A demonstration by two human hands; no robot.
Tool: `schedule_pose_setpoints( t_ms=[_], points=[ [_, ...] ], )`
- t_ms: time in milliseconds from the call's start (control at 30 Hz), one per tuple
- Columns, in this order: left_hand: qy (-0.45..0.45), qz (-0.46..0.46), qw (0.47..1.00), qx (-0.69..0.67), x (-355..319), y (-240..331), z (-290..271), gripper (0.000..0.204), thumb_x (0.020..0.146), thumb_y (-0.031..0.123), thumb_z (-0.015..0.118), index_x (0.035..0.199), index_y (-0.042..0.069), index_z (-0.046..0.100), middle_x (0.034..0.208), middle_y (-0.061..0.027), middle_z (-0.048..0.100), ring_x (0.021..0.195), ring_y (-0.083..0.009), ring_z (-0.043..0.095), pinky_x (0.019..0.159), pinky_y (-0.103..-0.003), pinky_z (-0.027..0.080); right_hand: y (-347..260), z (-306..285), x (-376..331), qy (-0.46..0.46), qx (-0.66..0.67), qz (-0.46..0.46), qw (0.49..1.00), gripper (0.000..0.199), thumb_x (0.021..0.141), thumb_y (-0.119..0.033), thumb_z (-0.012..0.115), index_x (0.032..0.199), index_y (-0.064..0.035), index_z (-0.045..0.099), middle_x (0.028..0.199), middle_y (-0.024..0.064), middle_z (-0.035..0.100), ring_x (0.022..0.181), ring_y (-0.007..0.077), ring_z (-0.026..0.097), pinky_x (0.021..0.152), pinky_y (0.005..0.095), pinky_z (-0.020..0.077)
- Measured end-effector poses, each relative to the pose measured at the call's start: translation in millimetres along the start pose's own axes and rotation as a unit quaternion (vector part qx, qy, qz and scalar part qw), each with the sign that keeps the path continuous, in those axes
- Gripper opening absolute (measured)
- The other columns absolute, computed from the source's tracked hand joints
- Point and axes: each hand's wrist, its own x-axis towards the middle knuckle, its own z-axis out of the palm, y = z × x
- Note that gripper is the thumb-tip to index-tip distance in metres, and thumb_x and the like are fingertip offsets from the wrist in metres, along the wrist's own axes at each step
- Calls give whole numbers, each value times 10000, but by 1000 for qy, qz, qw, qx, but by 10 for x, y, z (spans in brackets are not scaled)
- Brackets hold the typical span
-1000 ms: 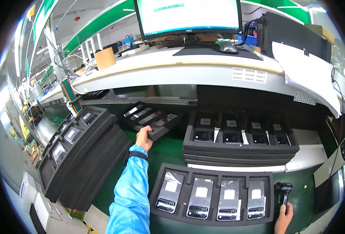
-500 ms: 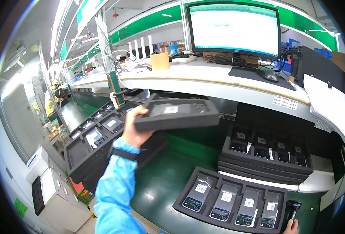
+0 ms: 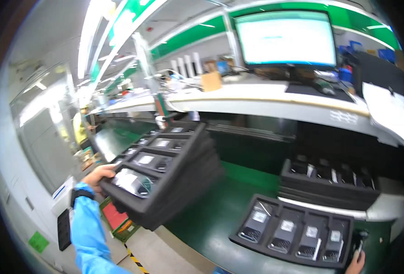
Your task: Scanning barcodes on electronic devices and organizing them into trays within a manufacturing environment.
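Observation:
My left hand grips the near left corner of a black foam tray on top of a tall stack at left. Its slots hold dark phone-shaped devices with white labels; the nearest one shines under clear film. At the lower right, my right hand is closed round a handheld tool with a black head, blurred and partly cut off. Beside it lies another black foam tray with labelled devices in its slots, flat on the green table.
More stacked foam trays stand at the right under a white shelf. The shelf bears a monitor, a mouse and cables. Papers hang at its right end. A green crate sits on the floor at left.
My left hand has moved left and down with the foam tray it carried in the air, which now rests on the left stack. The view has shifted; my right hand still holds the tool.

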Motion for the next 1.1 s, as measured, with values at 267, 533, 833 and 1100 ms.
schedule_pose_setpoints(
  t_ms=[267,533,833,1100],
  points=[
    [380,242,711,540,159,-220,-2336,154,886,-2,645,1029,-59,658,995,-116,692,881,-176,652,744,-307,541,-373,313,297,-118,27,27,992,471,827,-142,729,1237,68,631,1024,126,718,883,187,659,828,337,527],
    [231,597,581,503,-465,-49,2611,159,840,3,612,990,-8,661,983,-160,660,1019,-349,636,953,-446,475,-1393,592,-147,-439,465,337,691,450,964,-216,659,1362,-41,546,828,82,650,607,138,581,531,292,480],
    [-123,637,678,346,48,-1031,4740,150,735,58,700,884,55,682,907,-86,670,900,-289,646,812,-415,503,-1901,1286,-728,-561,352,329,673,229,951,-229,672,840,-53,578,692,44,585,542,148,579,502,292,472],
    [-229,518,734,375,688,-1731,5534,161,871,166,642,982,71,710,1094,-107,646,1079,-304,578,922,-433,446,-1787,1113,-656,-568,399,324,643,450,967,-199,665,1331,-25,465,897,130,658,582,134,614,491,259,493]
  ],
)
